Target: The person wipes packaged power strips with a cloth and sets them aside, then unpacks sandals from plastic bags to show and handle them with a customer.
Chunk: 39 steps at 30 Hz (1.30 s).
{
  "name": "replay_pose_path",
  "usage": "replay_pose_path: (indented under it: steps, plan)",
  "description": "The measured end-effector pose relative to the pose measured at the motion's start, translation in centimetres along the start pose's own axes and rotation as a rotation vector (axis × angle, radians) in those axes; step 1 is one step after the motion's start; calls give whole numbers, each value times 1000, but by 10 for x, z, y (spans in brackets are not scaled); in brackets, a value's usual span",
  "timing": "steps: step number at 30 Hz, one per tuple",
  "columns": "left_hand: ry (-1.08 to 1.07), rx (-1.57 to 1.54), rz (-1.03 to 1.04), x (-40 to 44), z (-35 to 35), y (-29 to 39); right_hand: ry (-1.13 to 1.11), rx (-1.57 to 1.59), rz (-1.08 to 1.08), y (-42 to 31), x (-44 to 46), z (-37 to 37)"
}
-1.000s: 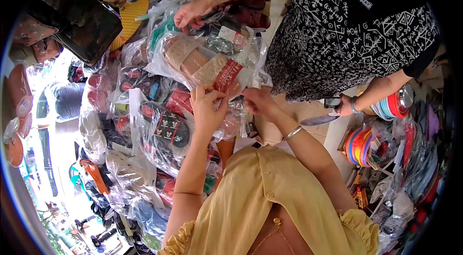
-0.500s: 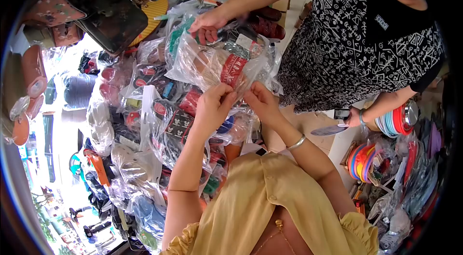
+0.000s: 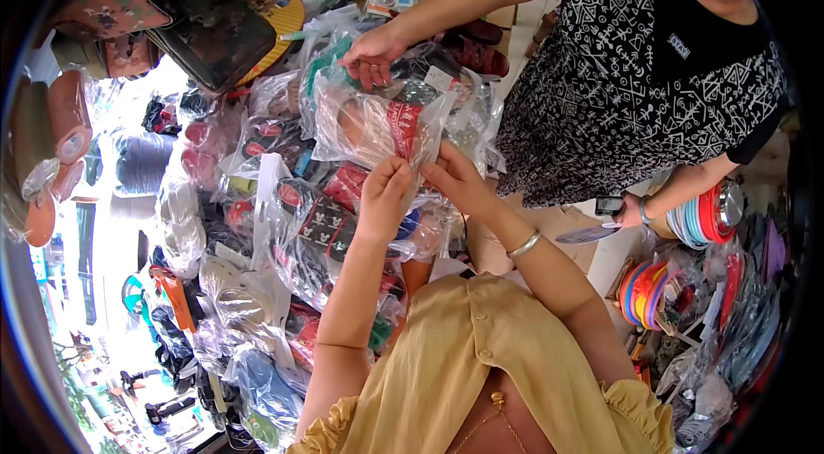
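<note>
Up in front of me is a clear plastic bag (image 3: 356, 128) holding something beige with a woven texture and a red label (image 3: 403, 124) with white lettering. My left hand (image 3: 388, 190) pinches the bag's near edge. Close beside it, my right hand (image 3: 455, 179), with a silver bangle at the wrist, grips the same edge. What exactly is inside the bag I cannot tell. Just beyond the bag, a co-worker's hand (image 3: 376, 55) hovers over other wrapped goods.
Plastic-wrapped footwear (image 3: 322, 218) is heaped below and left of my hands. A person in a black-and-white patterned garment (image 3: 592, 85) stands opposite, a phone (image 3: 609, 205) in the lower hand. Camouflage bags (image 3: 215, 33) hang upper left; coloured rings (image 3: 644, 291) stand at right.
The bag's near edge has come closer together between my hands, and its upper part has sunk. My left hand has turned slightly inward. The co-worker's upper hand has moved slightly.
</note>
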<state>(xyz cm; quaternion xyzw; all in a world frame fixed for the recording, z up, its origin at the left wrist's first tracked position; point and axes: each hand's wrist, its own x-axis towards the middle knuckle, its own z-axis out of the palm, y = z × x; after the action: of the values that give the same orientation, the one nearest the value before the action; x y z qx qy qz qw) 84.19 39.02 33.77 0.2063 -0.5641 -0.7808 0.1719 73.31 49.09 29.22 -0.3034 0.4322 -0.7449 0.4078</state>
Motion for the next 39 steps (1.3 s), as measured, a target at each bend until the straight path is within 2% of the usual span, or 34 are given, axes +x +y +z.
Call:
replay_pose_path:
  steps: [6,8,10,12,14,15,17,18,20,22,24,25,27,28,30,31,33,36,39]
  plan:
    - [44,-199,65,-8,-2,-16,13,-84,-77,1,0,8]
    - [12,-246,60,-14,-6,-24,-20,-153,-40,10,0,1]
    - [34,-180,97,-21,-8,-29,-52,-221,1,20,-2,-4]
    - [56,-113,133,-23,-8,-24,-62,-119,-84,11,-6,6]
    - [79,410,274,-28,-8,-12,-47,-117,-72,2,-12,14]
    - [86,407,272,-30,-4,0,-34,-112,-62,0,-14,16]
    - [75,943,313,-30,1,23,-38,-174,-66,1,-17,19]
    - [84,941,307,-29,-2,26,-35,-235,-77,2,-17,21]
    - [-44,894,264,-25,-8,31,-22,-264,-70,-2,-17,24]
    - [-45,940,230,-25,-8,34,-5,-293,-66,2,-15,22]
    - [-24,937,356,-25,-6,33,-6,-310,-8,7,-11,16]
    - [-24,936,356,-25,-5,31,-6,-311,-7,7,-13,12]
    - [15,881,438,-25,-6,26,-34,-697,-45,-15,-14,16]
    - [16,879,436,-25,-8,22,-35,-698,-43,-13,-13,16]
    - [31,582,319,-24,-11,14,-5,-396,-68,-8,-8,19]
    - [33,580,321,-24,-13,13,-7,-398,-68,-7,-6,20]
    - [15,305,193,-25,-15,13,-24,-308,-86,-10,-4,23]
    - [30,117,110,-26,-22,4,-55,-286,-71,-17,-3,28]
    - [32,17,97,-30,-31,2,-79,-291,-14,-16,-2,28]
